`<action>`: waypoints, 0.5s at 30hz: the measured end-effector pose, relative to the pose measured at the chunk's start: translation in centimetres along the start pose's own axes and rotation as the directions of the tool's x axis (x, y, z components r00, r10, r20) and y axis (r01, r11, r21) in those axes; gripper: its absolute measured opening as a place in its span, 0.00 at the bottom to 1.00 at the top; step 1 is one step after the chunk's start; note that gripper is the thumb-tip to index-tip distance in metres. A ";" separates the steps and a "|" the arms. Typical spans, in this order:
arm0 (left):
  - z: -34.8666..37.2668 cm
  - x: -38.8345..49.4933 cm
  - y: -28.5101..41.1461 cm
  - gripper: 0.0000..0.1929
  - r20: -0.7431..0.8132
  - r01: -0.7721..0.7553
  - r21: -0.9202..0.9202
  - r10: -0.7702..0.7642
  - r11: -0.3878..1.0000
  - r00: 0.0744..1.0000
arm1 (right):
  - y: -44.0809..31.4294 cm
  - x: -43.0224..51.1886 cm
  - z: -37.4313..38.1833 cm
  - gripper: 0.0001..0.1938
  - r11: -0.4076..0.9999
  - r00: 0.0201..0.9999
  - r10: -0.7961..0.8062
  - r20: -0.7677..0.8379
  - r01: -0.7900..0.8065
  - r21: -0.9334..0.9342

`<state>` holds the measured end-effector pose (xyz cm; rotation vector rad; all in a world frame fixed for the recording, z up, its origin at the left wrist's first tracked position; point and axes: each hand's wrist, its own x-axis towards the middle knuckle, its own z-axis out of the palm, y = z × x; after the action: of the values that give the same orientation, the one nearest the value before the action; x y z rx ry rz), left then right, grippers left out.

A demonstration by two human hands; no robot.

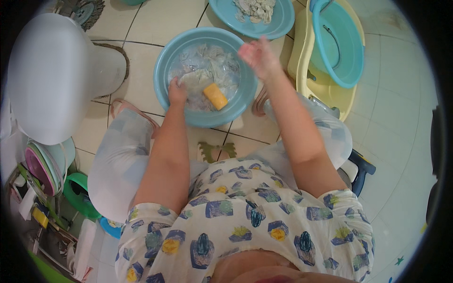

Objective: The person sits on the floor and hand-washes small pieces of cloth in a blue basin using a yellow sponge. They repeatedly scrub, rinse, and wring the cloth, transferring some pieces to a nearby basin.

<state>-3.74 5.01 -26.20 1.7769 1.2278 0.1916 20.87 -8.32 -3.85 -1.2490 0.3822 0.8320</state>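
Note:
A blue plastic basin (206, 122) stands on the tiled floor between my feet, with pale wet cloth (198, 78) lying in cloudy water. My left hand (177, 93) is inside its left edge, with the thumb and fingers on the cloth's left end. An orange-yellow bar of soap (215, 96) rests on the cloth near the front of the basin, to the right of that hand. Over the basin's right rim, my right hand (260, 58) is raised and blurred by motion. Its fingers are apart and I see nothing in them.
Behind stands another blue basin (226, 17) with wrung cloth (258, 10). At right, a yellow baby bathtub (300, 53) holds a turquoise basin (354, 67). A white toilet (46, 78) is at left, near stacked basins (39, 166). A green low stool (216, 151) shows beneath me.

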 end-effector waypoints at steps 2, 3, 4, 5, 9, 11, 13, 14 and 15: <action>-1.1 0.5 1.4 0.14 0.179 -0.023 0.129 -0.001 0.991 0.984 | 5.4 -0.2 -0.9 0.31 0.872 0.991 0.084 0.103 -0.023 -0.489; -1.7 0.3 2.5 0.14 0.142 0.031 0.151 -0.053 0.988 0.988 | 8.4 -0.1 -1.0 0.30 0.560 0.992 0.060 0.114 0.061 -0.826; -2.2 0.0 4.1 0.14 0.100 0.085 0.173 -0.103 0.981 0.990 | 11.4 -0.1 -1.2 0.29 0.128 0.989 0.051 0.142 0.134 -0.983; -2.5 -0.3 5.3 0.13 0.055 0.136 0.194 -0.149 0.972 0.987 | 14.7 -0.2 -2.3 0.29 0.018 0.969 -0.097 0.227 0.230 -0.973; -3.7 -0.1 4.9 0.15 0.030 0.078 0.050 -0.079 0.996 0.996 | 21.5 -0.5 -4.2 0.26 -0.259 0.846 -0.326 0.422 0.350 -0.900; -2.6 0.6 0.4 0.17 0.030 -0.023 0.230 0.017 0.973 0.999 | 21.1 -0.9 -4.1 0.25 -0.226 0.903 -0.217 0.371 0.323 -0.919; -2.6 0.6 1.7 0.16 0.130 -0.057 0.379 0.008 0.924 0.991 | 19.2 -0.2 -4.5 0.25 -0.132 0.970 -0.050 0.238 0.229 -0.964; -2.6 0.7 2.6 0.16 0.180 -0.081 0.447 -0.001 0.891 0.984 | 18.8 0.3 -4.8 0.23 -0.142 0.964 -0.006 0.265 0.262 -0.955; -2.7 0.8 4.0 0.16 0.210 -0.046 0.384 -0.039 0.922 0.977 | 18.9 0.7 -6.0 0.22 -0.158 0.957 0.048 0.287 0.291 -0.944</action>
<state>-2.32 7.00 -21.96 2.0751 1.1603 -0.2560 8.59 -12.16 -18.93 -2.6055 -0.9146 1.0900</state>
